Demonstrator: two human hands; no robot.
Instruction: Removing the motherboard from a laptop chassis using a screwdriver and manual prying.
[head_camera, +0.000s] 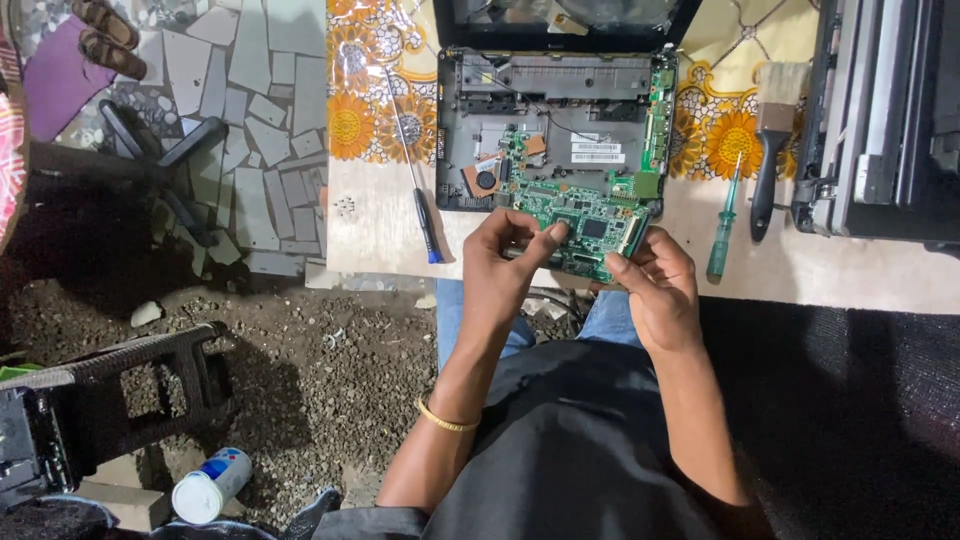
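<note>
Cluttered worktable (380, 230), opened laptop (555, 110), screwdrivers beside; left hand (500, 265) and right hand (655, 285) gripping green circuit board (585, 220)

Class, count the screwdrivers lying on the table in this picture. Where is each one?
2. A blue-handled screwdriver lies left of the opened laptop; a green-handled screwdriver lies right of it, beside the paintbrush. Others may be hidden.

Bare tabletop (375, 225) lies open left of the blue screwdriver (417, 190). Right of the board (585, 220), the green screwdriver (722, 225) and brush (772, 150) fence the lane, black machine (880, 120) walling beyond. Straight ahead, the opened laptop (555, 110) blocks the way.
</note>
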